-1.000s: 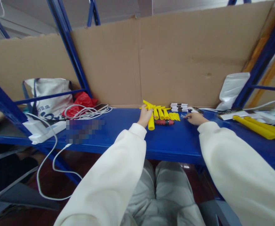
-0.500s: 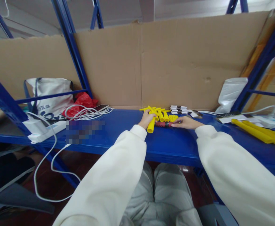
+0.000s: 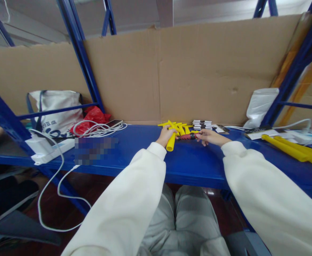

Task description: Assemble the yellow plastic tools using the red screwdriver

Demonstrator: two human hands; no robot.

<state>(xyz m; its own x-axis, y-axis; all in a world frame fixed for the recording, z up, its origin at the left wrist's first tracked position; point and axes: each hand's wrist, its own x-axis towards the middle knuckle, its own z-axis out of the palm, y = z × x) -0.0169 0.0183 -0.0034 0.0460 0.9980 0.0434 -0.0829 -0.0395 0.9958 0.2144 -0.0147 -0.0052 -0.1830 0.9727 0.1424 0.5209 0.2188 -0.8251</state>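
Observation:
My left hand is closed around a yellow plastic piece with a round tube pointing toward me and crossing arms at its far end. My right hand has its fingers on the right end of a red-and-black screwdriver. The screwdriver lies almost level, its left end close to the yellow tube; its tip cannot be made out. Right behind my hands, more yellow tube pieces stand in a row on the blue table.
White packets with black bands are stacked behind my right hand. Long yellow tubes lie at the right. A power strip, cables, a red bag and a cloth bag are at the left. A cardboard wall closes the back.
The screwdriver's right end has risen a little, off its flatter position. My right hand has shifted slightly right and up, its fingers more spread. My left hand keeps the yellow piece in place.

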